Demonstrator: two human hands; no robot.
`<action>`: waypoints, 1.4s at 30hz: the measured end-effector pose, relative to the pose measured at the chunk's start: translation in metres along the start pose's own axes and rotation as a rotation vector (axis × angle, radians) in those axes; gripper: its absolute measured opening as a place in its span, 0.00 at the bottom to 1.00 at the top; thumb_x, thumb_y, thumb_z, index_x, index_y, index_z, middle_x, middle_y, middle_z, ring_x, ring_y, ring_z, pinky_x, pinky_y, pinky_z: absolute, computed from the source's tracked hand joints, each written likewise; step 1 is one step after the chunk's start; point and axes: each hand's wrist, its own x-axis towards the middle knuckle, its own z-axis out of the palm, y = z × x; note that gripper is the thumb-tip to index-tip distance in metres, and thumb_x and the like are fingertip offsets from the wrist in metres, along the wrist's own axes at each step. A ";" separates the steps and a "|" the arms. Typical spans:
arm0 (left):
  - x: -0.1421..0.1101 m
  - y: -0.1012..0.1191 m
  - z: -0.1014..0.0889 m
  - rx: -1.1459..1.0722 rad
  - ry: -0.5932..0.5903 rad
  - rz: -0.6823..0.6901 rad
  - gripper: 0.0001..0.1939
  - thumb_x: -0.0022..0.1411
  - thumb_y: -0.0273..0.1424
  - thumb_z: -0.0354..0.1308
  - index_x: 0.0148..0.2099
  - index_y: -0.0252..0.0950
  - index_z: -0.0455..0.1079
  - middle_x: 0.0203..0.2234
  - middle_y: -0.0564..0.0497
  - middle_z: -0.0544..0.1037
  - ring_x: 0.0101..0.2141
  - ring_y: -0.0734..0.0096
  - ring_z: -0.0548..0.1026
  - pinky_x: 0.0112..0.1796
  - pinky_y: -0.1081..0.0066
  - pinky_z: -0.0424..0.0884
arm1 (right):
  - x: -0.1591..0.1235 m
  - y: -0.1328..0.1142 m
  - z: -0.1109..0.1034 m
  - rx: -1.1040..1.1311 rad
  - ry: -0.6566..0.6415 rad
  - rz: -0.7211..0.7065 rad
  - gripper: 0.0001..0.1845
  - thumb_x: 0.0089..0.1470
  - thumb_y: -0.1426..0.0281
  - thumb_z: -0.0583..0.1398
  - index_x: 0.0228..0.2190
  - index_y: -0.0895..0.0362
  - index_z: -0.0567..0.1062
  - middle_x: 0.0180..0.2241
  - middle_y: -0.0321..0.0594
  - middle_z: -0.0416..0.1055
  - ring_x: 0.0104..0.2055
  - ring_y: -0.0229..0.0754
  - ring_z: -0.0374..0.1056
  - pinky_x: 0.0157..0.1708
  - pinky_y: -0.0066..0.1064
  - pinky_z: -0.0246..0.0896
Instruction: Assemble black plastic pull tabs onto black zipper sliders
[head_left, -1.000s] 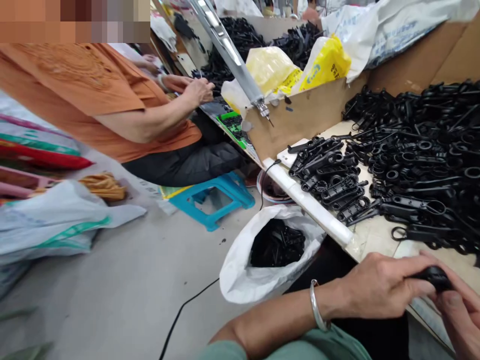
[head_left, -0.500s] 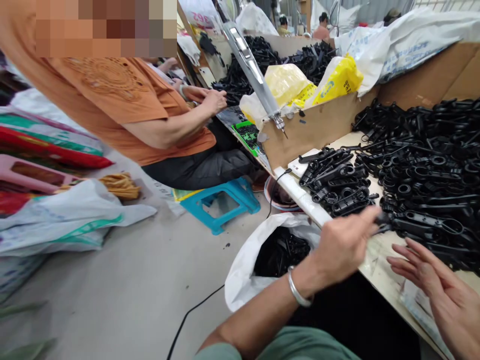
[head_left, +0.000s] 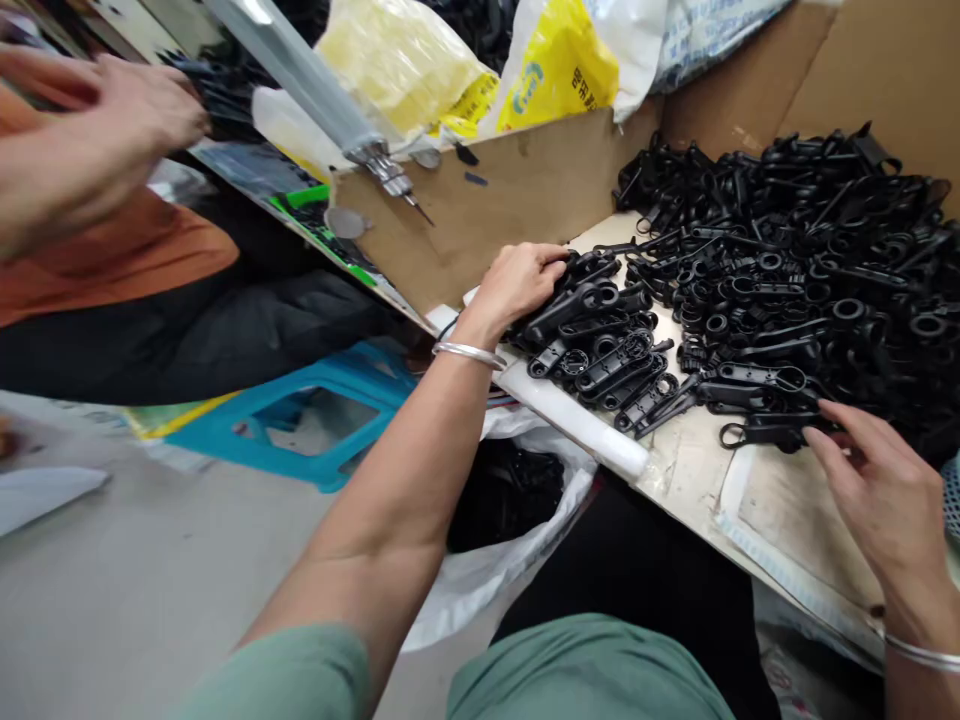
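Note:
Over the far left end of a smaller heap of black plastic parts [head_left: 611, 345], my left hand [head_left: 521, 280] has its fingers bent together among the pieces. What they grip is hidden by the hand and the heap. At the near edge of the large pile, my right hand [head_left: 881, 475] has thumb and forefinger closed at the end of a long black plastic part [head_left: 772, 430] with a ring at its other end. This part lies flat on the table beside similar ones.
The large pile of black parts [head_left: 840, 270] rests against a cardboard wall [head_left: 810, 90]. An electric screwdriver [head_left: 367, 150] hangs above the left divider. Below the table edge stands a white sack [head_left: 577, 480] of black pieces. A blue stool [head_left: 300, 420] and a co-worker's arm [head_left: 97, 150] are left.
My left hand has moved away from the large pile to the smaller heap's far left end. My right hand has come to a black part at the pile's edge. The view has shifted.

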 end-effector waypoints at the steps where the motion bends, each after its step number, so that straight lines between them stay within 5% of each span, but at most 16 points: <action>1: -0.001 0.002 -0.002 0.010 -0.029 0.006 0.17 0.70 0.37 0.53 0.49 0.31 0.75 0.41 0.50 0.83 0.43 0.66 0.77 0.50 0.61 0.71 | 0.008 -0.003 0.003 -0.057 -0.003 -0.084 0.20 0.64 0.58 0.55 0.51 0.53 0.75 0.48 0.45 0.74 0.38 0.45 0.72 0.38 0.39 0.70; 8: -0.041 0.050 -0.020 -0.048 0.010 0.145 0.16 0.68 0.30 0.52 0.54 0.34 0.72 0.57 0.46 0.75 0.62 0.55 0.65 0.62 0.51 0.59 | 0.045 -0.025 0.035 -0.433 -0.176 -0.336 0.10 0.59 0.68 0.59 0.43 0.52 0.76 0.44 0.45 0.67 0.40 0.47 0.63 0.20 0.31 0.50; 14: -0.099 0.102 -0.009 -0.173 -0.031 0.334 0.13 0.69 0.27 0.50 0.50 0.34 0.74 0.57 0.43 0.75 0.64 0.56 0.63 0.63 0.49 0.57 | 0.046 -0.016 0.031 -0.494 -0.169 -0.403 0.10 0.59 0.73 0.57 0.42 0.53 0.75 0.44 0.45 0.69 0.39 0.48 0.61 0.26 0.34 0.54; 21: -0.144 0.127 0.016 -0.444 -0.143 0.353 0.13 0.69 0.26 0.51 0.51 0.31 0.73 0.53 0.37 0.77 0.62 0.54 0.66 0.61 0.51 0.63 | 0.040 0.002 0.024 -0.513 -0.119 -0.419 0.12 0.61 0.74 0.55 0.41 0.54 0.77 0.44 0.43 0.73 0.42 0.49 0.63 0.33 0.37 0.56; 27: -0.161 0.128 0.031 -0.183 -0.222 0.486 0.15 0.68 0.20 0.48 0.52 0.28 0.72 0.55 0.37 0.75 0.63 0.54 0.65 0.62 0.50 0.62 | 0.037 0.022 0.018 -0.200 -0.032 -0.344 0.16 0.62 0.74 0.52 0.43 0.56 0.79 0.47 0.44 0.76 0.46 0.48 0.70 0.44 0.38 0.66; 31: -0.159 0.121 0.030 -0.035 -0.303 0.508 0.16 0.66 0.17 0.47 0.50 0.29 0.72 0.54 0.39 0.76 0.63 0.56 0.66 0.63 0.51 0.60 | 0.030 0.024 0.000 0.086 0.008 -0.140 0.15 0.61 0.70 0.55 0.44 0.54 0.80 0.46 0.44 0.78 0.47 0.48 0.74 0.51 0.40 0.68; 38: -0.140 0.095 0.050 -0.206 -0.435 0.483 0.17 0.66 0.19 0.47 0.50 0.32 0.74 0.56 0.43 0.76 0.64 0.63 0.64 0.65 0.53 0.56 | 0.013 0.010 -0.005 0.263 -0.216 0.114 0.19 0.59 0.57 0.58 0.45 0.51 0.80 0.36 0.40 0.81 0.40 0.48 0.77 0.49 0.45 0.71; 42: -0.130 0.086 0.062 -0.266 -0.417 0.489 0.17 0.65 0.17 0.48 0.48 0.33 0.75 0.54 0.45 0.78 0.63 0.65 0.65 0.64 0.56 0.59 | 0.011 0.001 -0.001 0.363 -0.249 0.241 0.20 0.58 0.54 0.60 0.46 0.50 0.80 0.35 0.39 0.80 0.33 0.43 0.76 0.34 0.35 0.76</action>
